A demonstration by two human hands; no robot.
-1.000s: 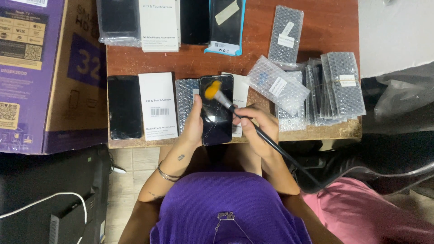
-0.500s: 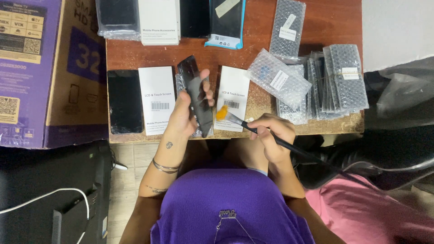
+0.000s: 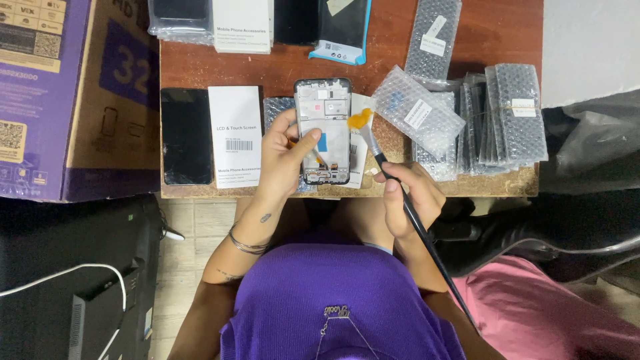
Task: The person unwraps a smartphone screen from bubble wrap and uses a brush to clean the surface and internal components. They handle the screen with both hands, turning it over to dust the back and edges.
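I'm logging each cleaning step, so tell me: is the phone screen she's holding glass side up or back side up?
Back side up. The phone screen in the left hand shows its pale inner frame, not dark glass; the brush touches its edge.

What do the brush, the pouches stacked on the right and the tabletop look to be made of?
Brush, in the right hand: slim glossy black handle, probably plastic or lacquered wood; silvery metal-looking ferrule; soft orange bristles, likely synthetic.
Pouches: clear plastic bubble wrap, dimpled and shiny.
Tabletop: reddish-brown wood-look surface, scuffed, with a pale chipped front edge, possibly veneer over board.
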